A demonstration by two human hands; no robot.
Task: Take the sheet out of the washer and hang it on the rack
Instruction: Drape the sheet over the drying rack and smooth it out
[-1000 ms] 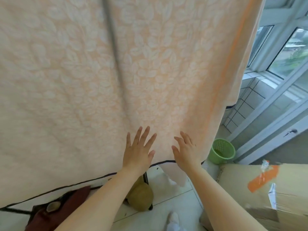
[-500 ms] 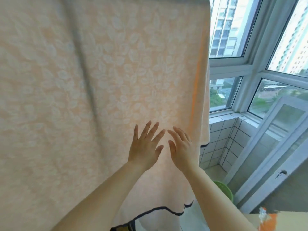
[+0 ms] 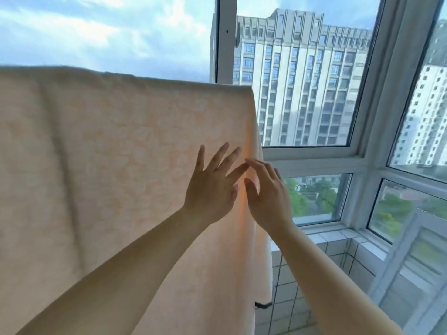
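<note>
Several tall window panes (image 3: 302, 76) with white frames ahead and right, high-rise buildings (image 3: 304, 76) and cloudy sky beyond; white tiled sill wall (image 3: 321, 250) below. No containers visible. Draped over a hidden bar, a peach leaf-patterned sheet (image 3: 108, 153), hanging down across the left and centre, dark trim at its lower right corner. Left hand (image 3: 210, 189) raised with fingers spread and straight, against the sheet near its right edge. Right hand (image 3: 268, 194) just beside it, fingers loosely bent, fingertips at the sheet's orange-lit edge; gripping or merely touching — cannot tell.
</note>
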